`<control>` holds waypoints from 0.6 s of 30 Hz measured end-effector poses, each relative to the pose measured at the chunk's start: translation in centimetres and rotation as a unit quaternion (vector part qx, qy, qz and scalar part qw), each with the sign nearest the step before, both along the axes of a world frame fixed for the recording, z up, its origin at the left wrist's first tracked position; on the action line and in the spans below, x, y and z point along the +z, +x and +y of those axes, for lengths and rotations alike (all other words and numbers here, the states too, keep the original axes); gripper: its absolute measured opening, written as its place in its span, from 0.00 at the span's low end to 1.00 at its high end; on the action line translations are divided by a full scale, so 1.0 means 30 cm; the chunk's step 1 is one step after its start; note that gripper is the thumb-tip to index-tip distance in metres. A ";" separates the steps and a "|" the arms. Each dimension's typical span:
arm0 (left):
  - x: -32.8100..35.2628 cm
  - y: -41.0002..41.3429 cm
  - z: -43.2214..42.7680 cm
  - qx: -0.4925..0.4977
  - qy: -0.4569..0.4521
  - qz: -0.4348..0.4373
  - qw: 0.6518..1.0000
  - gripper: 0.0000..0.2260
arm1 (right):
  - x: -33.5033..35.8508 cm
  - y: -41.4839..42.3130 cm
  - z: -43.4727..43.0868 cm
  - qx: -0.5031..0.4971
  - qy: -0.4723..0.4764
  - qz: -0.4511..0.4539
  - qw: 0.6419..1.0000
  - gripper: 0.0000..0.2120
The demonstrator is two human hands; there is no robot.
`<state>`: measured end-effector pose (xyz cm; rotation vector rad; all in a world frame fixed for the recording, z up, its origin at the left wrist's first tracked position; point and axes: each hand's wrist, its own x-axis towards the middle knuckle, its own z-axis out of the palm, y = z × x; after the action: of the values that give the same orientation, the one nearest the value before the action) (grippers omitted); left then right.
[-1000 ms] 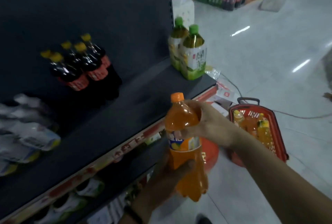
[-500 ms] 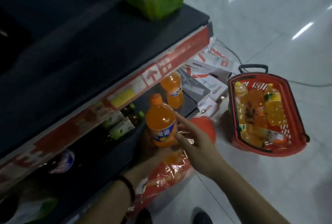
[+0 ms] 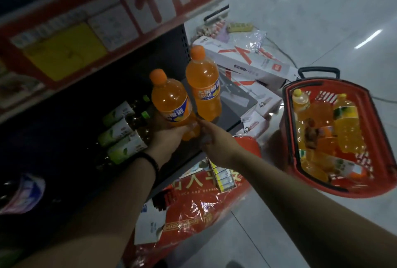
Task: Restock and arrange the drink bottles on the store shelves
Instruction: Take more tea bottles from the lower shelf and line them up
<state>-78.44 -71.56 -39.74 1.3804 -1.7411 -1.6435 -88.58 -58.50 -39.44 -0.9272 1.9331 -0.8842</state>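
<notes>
My left hand (image 3: 169,136) grips the lower body of an orange soda bottle (image 3: 171,100) with an orange cap, holding it tilted at the front of the dark lower shelf (image 3: 180,156). A second orange soda bottle (image 3: 204,87) stands upright on that shelf just to its right. My right hand (image 3: 217,141) reaches in beside the held bottle's base, fingers loosely extended; I cannot tell whether they touch it. Several green-labelled tea bottles (image 3: 122,132) stand deeper on the shelf to the left.
A red shopping basket (image 3: 382,160) with several orange and yellow drink bottles sits on the white floor at right. White boxes (image 3: 247,61) lie on the floor by the shelf end. Red plastic-wrapped packs (image 3: 193,209) lie below my arms. The upper shelf's red price strip (image 3: 107,22) overhangs.
The view has dropped from the upper shelf to the lower one. The orange bottle has moved down and in beside the standing one; my right hand let go of it and the left holds it.
</notes>
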 end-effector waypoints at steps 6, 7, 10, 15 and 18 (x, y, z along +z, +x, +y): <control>-0.005 -0.018 -0.026 -0.027 -0.032 -0.004 0.999 0.45 | -0.013 -0.026 -0.015 0.000 0.010 -0.021 1.000 0.34; -0.011 -0.021 -0.032 -0.030 -0.046 0.002 0.999 0.47 | -0.008 -0.028 -0.017 -0.002 0.012 -0.023 1.000 0.35; -0.033 -0.029 -0.037 -0.015 -0.031 0.004 0.999 0.49 | 0.011 -0.027 -0.018 -0.006 0.009 -0.038 0.999 0.35; -0.044 -0.023 -0.047 -0.020 -0.013 -0.025 0.999 0.48 | 0.022 -0.012 -0.022 -0.002 0.006 -0.042 0.999 0.32; -0.023 0.004 -0.046 -0.054 -0.041 -0.015 0.998 0.44 | 0.017 0.001 -0.024 -0.016 0.009 -0.041 0.999 0.30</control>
<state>-78.31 -72.95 -40.43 1.3001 -1.9086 -1.5962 -88.54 -59.22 -38.93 -0.8392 1.8883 -0.9074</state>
